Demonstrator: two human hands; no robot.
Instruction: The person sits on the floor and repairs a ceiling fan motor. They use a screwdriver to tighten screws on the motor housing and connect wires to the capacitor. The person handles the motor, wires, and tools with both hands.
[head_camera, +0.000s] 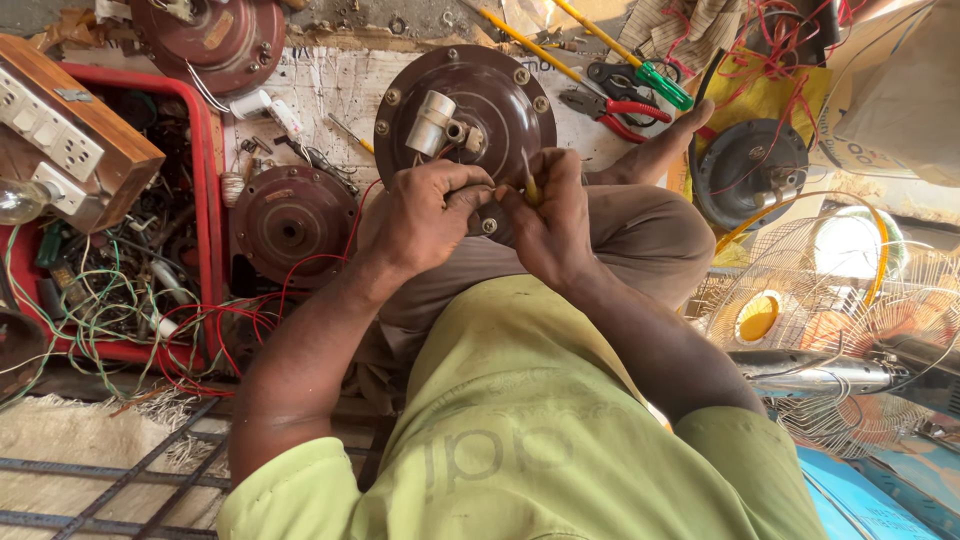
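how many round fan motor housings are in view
4: one under the hands, one at top left, a smaller one beside the red crate, a dark one at right on yellow cloth. Clutter may hide more.

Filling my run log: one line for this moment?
left hand: grips motor housing | right hand: holds yellow tool | pliers: beside

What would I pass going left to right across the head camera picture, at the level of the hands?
Wooden switch board → red tray of tangled wires → small brown motor cover → left hand → right hand, both at the large brown motor housing → dark motor → fan guard.
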